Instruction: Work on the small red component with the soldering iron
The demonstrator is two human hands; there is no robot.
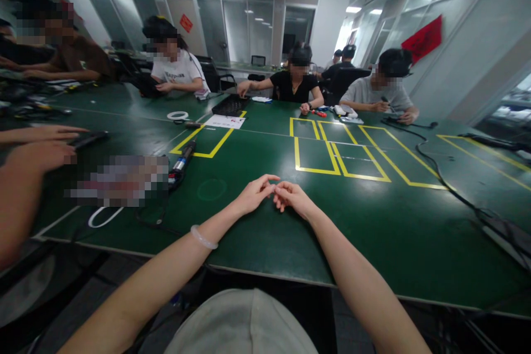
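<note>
My left hand and my right hand meet at the fingertips above the green table, near its front edge. The left index finger is stretched out, with the thumb apart from it. On the right hand the fingers are loosely bent and separated. I see no object in either hand. A pale translucent bangle circles my left wrist. Nearest on the left lies a dark pen-shaped tool with a blue and silver band.
Yellow tape outlines mark the tabletop ahead. A black cable runs along the right. Left are a co-worker's hands and a white loop. Farther off lie a paper sheet, a black tray and a red-handled tool. People sit opposite.
</note>
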